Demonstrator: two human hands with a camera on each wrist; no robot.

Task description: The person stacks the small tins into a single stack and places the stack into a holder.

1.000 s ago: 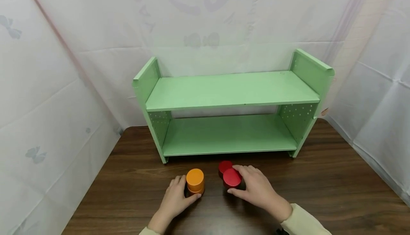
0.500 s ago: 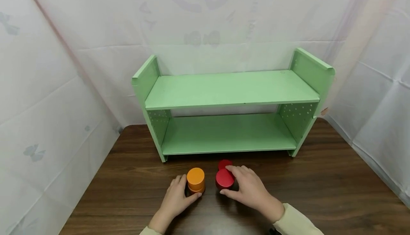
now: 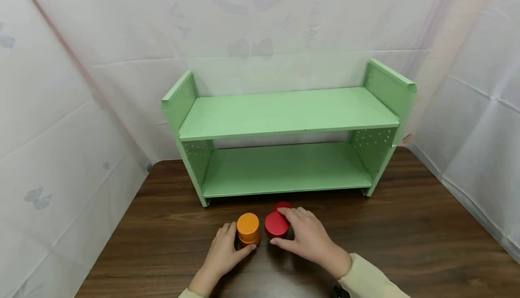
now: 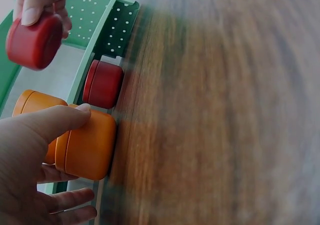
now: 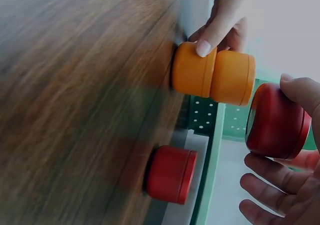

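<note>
The thumb and fingers of the right hand (image 3: 304,235) pinch a red tin (image 3: 276,224) by its sides, holding it clear of the tabletop (image 3: 390,235). The left hand (image 3: 222,250) has thumb and fingers closed round the lower orange tin (image 4: 92,147), which stands on the tabletop, its remaining fingers spread loosely; the upper orange tin (image 3: 248,222) sits stacked on top. The raised red tin is just beside this stack, on its right. Behind it, a second red tin (image 5: 170,174) stands upright on the tabletop, near the front of a green shelf (image 3: 284,110). All four tins are well in from the tabletop's left and right edges. The two-level shelf stands towards the tabletop's back edge, before a pale printed cloth (image 3: 264,31).
</note>
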